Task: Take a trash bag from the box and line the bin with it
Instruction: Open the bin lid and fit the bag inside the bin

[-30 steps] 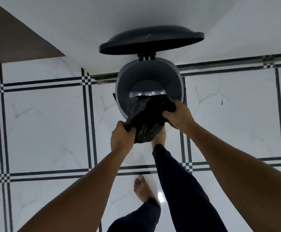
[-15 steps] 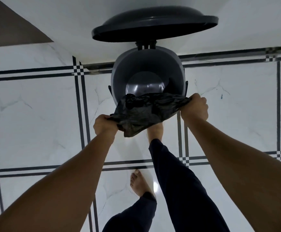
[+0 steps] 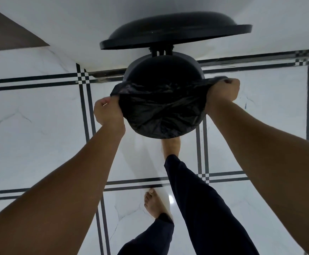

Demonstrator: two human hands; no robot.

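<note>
1. Here the black trash bag (image 3: 161, 111) is stretched over the bin's (image 3: 196, 60) near rim.
2. The left hand (image 3: 107, 111) grips the bag's edge left of the bin; the right hand (image 3: 223, 91) clamps its right edge.
3. Beyond, the bin's lid (image 3: 175, 32) stands open.

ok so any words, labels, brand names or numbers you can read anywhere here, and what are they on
None: no readable text shows in this view.
The lid is plain dark, with no label visible.
The bag, gripped by the left hand and the right hand over the bin, carries no print.
The floor tiles bear only black lines and checker marks, not characters.
</note>
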